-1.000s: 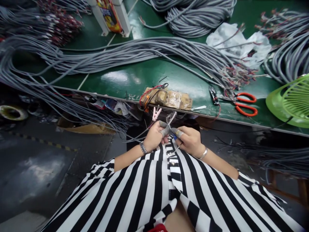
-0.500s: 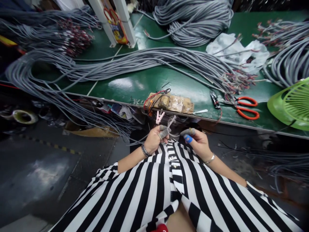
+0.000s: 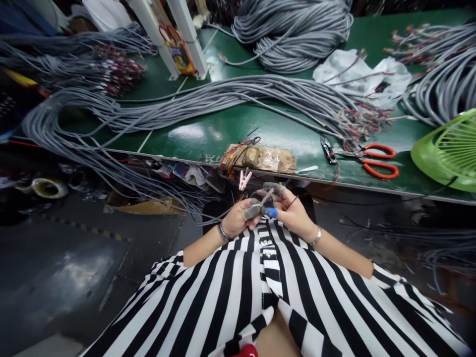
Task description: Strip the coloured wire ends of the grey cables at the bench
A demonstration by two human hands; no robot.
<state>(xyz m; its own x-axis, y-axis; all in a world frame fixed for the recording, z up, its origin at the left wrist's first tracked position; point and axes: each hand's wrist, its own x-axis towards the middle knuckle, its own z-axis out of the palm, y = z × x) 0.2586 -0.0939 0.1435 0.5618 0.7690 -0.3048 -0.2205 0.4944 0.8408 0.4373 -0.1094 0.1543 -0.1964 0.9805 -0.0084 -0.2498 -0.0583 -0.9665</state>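
Note:
My left hand [image 3: 237, 218], with grey coverings on its fingertips, is closed on a grey cable [image 3: 266, 199] just beyond my lap. The cable's end, with fine pale strands, points up and away between my two hands. My right hand [image 3: 297, 216] has a blue covering on the thumb and a grey one on the index finger. Its fingers close around that cable end, close against my left fingertips. Past my left hand, a pink clothespin [image 3: 244, 180] sticks out from the table edge, near a taped wooden block [image 3: 273, 158].
Long bundles of grey cable [image 3: 208, 103] lie across the green table [image 3: 178, 136] and droop over its front edge at left. Orange-handled scissors [image 3: 379, 161], small wire cutters [image 3: 328, 151] and a green fan [image 3: 449, 153] stand to the right. A white post [image 3: 197, 47] rises at the back.
My right hand has moved left and closed on the cable end beside my left hand. The strands stood upright before and now lean to the right. The view has shifted slightly.

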